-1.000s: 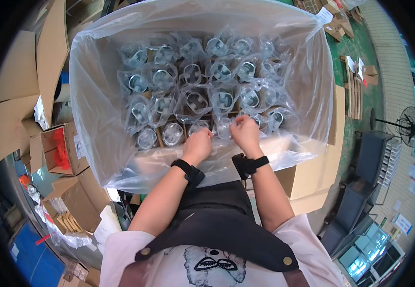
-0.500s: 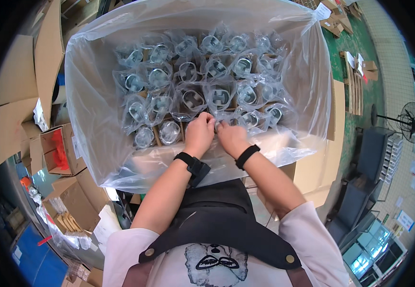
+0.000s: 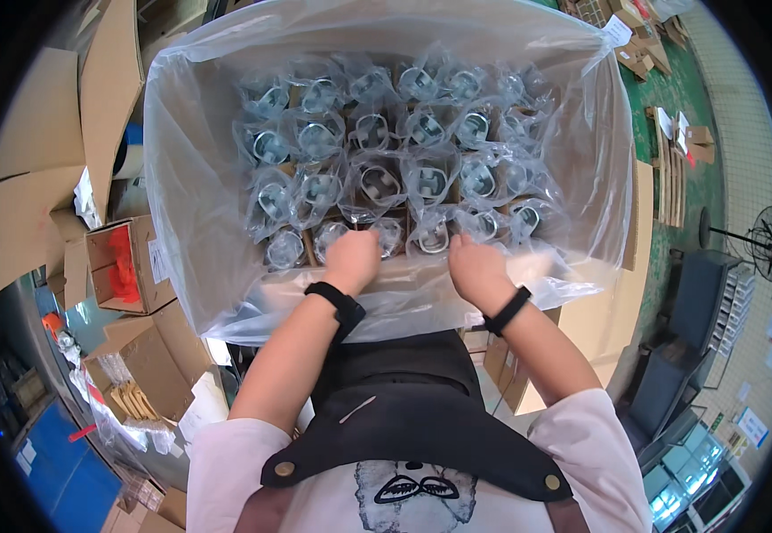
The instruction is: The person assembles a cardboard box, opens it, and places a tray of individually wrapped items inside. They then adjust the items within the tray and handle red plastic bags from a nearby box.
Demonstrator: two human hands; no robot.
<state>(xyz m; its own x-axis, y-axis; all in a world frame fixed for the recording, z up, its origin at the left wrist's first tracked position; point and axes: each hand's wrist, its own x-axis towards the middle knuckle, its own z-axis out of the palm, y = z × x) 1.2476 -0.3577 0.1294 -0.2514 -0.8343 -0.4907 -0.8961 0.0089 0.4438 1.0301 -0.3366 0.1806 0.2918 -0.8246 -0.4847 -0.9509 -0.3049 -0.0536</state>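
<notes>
Rows of metal pistons (image 3: 431, 183), each in a clear plastic bag, stand in a cardboard box with a large clear plastic liner (image 3: 581, 133). Both of my hands are over the row nearest me. My left hand (image 3: 353, 259) has its fingers closed at a bagged piston (image 3: 389, 238); whatever its fingertips pinch is hidden. To the right, my right hand (image 3: 479, 269) is closed with thumb and fingers together at the plastic bag around another piston (image 3: 433, 238). Between the hands, these two pistons sit side by side in the front row.
The liner is folded over the box's near edge. A small carton with red material (image 3: 123, 266) and an open carton (image 3: 168, 360) stand at the left. Wooden pallets (image 3: 670, 169) lie on the green floor at the right, beyond a black fan (image 3: 764, 235).
My hands were together over the front row and have moved apart, the left one to the left and the right one to the right. The pistons between them now show. The view has shifted slightly.
</notes>
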